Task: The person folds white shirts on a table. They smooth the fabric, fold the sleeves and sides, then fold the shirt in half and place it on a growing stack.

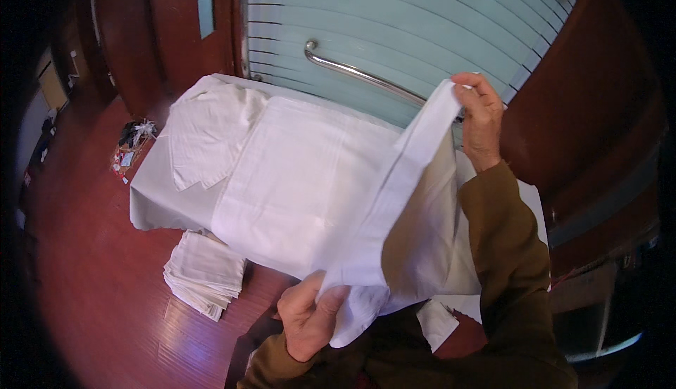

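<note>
A white cloth (pixel 322 162) lies spread flat over a covered table, its near right edge lifted between my two hands. My left hand (pixel 309 315) pinches a corner of that edge close to my body. Farther off at the right, my right hand (pixel 481 117) grips the other end of the same edge between thumb and fingers. The raised edge shows a hem-like band and sags between the hands. Beneath it, part of the table is hidden. Beyond the flat section, a crumpled white cloth (pixel 211 130) rests at the table's left end.
A pale cover (pixel 153 199) drapes the table's left end. On the reddish floor (pixel 105 262) sits a stack of folded white cloths (pixel 203 273). A container of odds and ends (pixel 129 148) stands left of the table. Behind are a striped glass door (pixel 369 14) and its metal handle (pixel 364 75).
</note>
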